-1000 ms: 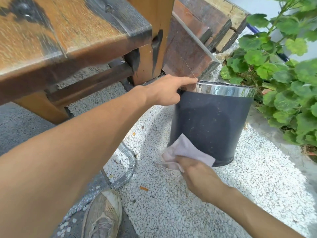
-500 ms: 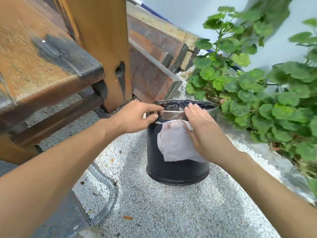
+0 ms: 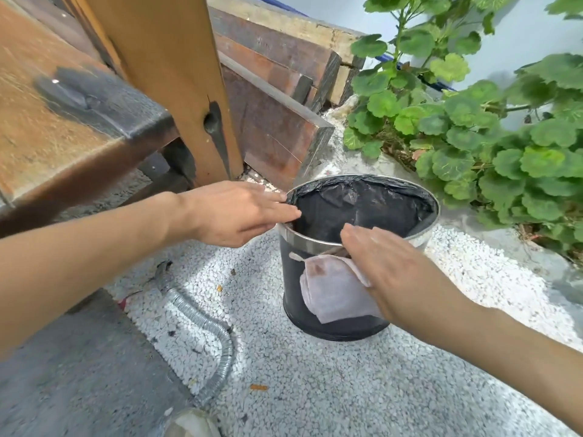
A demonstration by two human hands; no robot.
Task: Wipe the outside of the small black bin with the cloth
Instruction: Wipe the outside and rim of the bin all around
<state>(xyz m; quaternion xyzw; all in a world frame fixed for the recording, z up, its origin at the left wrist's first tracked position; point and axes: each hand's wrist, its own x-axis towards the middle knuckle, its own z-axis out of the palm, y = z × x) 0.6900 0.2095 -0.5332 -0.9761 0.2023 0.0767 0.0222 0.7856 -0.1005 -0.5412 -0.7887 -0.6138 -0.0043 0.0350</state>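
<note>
The small black bin point(image 3: 295, 298) stands upright on white gravel, with a shiny metal band round its rim and a black liner bag inside. My left hand point(image 3: 233, 212) rests on the left side of the rim, fingers reaching over its edge. A pale pink cloth point(image 3: 334, 291) is pressed flat against the near side of the bin, just below the metal band. My right hand point(image 3: 397, 269) holds the cloth there with flat fingers, covering its right part.
A wooden bench point(image 3: 63, 130) with a thick post point(image 3: 176, 89) stands at the left, stacked timber beams point(image 3: 274, 99) behind the bin. Leafy green plants point(image 3: 473, 134) crowd the right side. A corrugated metal hose point(image 3: 205, 335) lies on the gravel at front left.
The view has risen, so the bin's inside now shows. The cloth went from the bin's bottom edge up to just below the rim. My left hand stays on the rim.
</note>
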